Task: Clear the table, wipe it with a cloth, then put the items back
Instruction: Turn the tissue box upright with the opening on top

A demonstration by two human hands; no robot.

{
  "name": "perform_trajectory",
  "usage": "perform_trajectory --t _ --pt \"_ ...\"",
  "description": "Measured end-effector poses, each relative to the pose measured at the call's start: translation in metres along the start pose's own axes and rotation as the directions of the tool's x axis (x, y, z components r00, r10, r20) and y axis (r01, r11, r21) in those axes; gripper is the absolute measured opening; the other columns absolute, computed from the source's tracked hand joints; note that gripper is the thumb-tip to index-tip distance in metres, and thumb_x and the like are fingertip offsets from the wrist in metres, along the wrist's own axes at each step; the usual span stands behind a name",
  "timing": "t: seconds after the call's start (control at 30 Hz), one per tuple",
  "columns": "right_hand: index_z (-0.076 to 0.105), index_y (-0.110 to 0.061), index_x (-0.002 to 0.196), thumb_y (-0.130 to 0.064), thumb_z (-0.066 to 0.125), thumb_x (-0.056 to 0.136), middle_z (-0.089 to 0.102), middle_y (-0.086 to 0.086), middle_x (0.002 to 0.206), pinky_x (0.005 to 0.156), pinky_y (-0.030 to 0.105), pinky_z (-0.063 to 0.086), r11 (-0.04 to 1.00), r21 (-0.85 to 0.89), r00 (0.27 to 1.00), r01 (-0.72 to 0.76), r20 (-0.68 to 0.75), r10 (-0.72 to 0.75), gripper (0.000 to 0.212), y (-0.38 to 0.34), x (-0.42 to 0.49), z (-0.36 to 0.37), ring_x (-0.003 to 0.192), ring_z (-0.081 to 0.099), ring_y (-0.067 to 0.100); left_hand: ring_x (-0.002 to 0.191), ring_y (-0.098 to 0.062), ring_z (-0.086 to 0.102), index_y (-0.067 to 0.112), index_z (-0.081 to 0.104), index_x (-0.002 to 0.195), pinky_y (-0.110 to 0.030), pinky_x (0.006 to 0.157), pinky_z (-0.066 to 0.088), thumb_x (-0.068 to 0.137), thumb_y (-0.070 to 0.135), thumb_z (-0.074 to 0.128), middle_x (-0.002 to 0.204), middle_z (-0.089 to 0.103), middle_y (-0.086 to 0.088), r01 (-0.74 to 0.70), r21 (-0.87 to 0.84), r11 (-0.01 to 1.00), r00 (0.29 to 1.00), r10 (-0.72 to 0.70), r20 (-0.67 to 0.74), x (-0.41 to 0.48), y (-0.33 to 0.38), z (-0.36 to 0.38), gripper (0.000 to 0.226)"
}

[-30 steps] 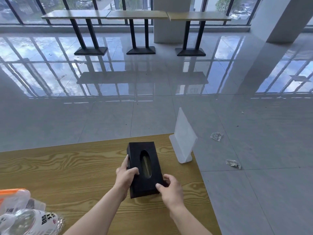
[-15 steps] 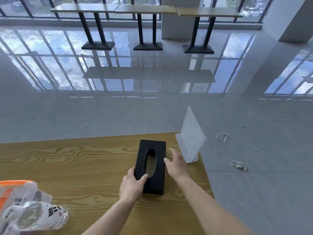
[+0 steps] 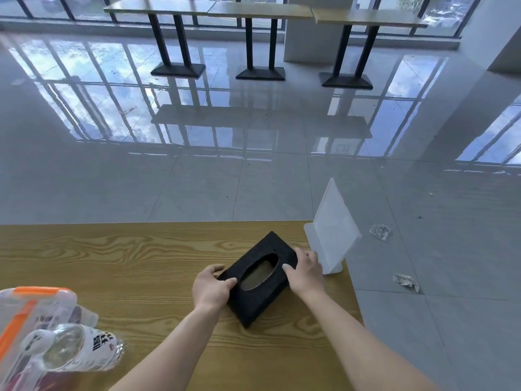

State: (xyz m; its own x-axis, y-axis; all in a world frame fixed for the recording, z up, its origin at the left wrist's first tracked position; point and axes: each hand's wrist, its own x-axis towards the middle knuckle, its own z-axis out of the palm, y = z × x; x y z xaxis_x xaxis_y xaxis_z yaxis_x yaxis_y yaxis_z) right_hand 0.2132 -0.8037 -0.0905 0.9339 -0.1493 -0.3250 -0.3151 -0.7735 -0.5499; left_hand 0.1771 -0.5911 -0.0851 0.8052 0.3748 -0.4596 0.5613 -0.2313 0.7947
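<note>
A: Where's the tissue box?

B: I see the black tissue box [image 3: 260, 277] lying flat on the wooden bench [image 3: 118, 263], near the right end, turned diagonal, oval slot facing up. Both hands are on it.

A: Grip?

B: My left hand [image 3: 212, 287] is curled over the near-left corner, thumb on top by the slot, fingers wrapped round the side. My right hand [image 3: 306, 273] presses on the far-right part, thumb on the top face near the slot, fingers down over the far edge. So both are closed around the box; I can't tell whether it's lifted or resting, it looks flush with the wood.

A: What's beside it?

B: White sign holder [image 3: 331, 230], standing upright at the bench's right corner, just beside my right hand. I can't tell if the knuckles touch its base.

A: Left side?

B: Clear plastic container [image 3: 31, 314] with an orange-trimmed lid at the bottom left, partly cut off. A clear water bottle [image 3: 76, 348] with a white label lies on its side in front of it, touching or overlapping. Well apart from the box.

A: Floor?

B: Grey glossy tiled floor [image 3: 253, 179], two crumpled clear wrappers [image 3: 380, 231] to the right of the bench. Three tall tables [image 3: 262, 9] on black pedestals by the windows, far off.
</note>
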Motion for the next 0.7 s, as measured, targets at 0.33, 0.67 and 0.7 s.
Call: perform_trajectory --t 0.33,0.67,0.7 --pt "0.05 -0.018 0.13 -0.048 0.064 0.089 0.058 -0.003 0.121 0.092 0.035 0.049 0.968 0.217 0.99 -0.127 -0.039 0.139 0.052 0.035 -0.059 0.015 0.11 0.054 0.016 0.11 -0.016 0.057 0.02 0.042 0.145 -0.036 0.088 0.054 0.087 0.016 0.073 0.125 0.058 0.001 -0.051 -0.087 0.995 0.994 0.059 0.088 -0.013 -0.03 -0.006 0.065" --pt "0.049 -0.02 0.136 -0.042 0.066 0.09 0.059 -0.005 0.126 0.099 0.037 0.048 0.916 0.359 0.98 -0.177 -0.021 0.198 0.053 0.04 -0.069 0.009 0.118 0.053 0.015 0.107 -0.011 0.061 0.037 0.043 0.14 -0.027 0.081 0.051 0.068 -0.005 0.073 0.13 0.059 0.01 -0.092 -0.067 0.993 0.948 0.108 0.3 -0.007 -0.024 -0.01 0.089" --pt "0.049 -0.022 0.136 -0.042 0.066 0.089 0.06 -0.006 0.126 0.1 0.038 0.048 0.918 0.356 0.982 -0.172 -0.014 0.19 0.054 0.042 -0.069 0.009 0.118 0.053 0.014 0.107 -0.011 0.061 0.047 0.04 0.136 -0.029 0.084 0.053 0.064 -0.002 0.076 0.126 0.059 0.013 -0.138 -0.014 0.99 0.934 0.135 0.33 -0.009 -0.028 -0.012 0.094"
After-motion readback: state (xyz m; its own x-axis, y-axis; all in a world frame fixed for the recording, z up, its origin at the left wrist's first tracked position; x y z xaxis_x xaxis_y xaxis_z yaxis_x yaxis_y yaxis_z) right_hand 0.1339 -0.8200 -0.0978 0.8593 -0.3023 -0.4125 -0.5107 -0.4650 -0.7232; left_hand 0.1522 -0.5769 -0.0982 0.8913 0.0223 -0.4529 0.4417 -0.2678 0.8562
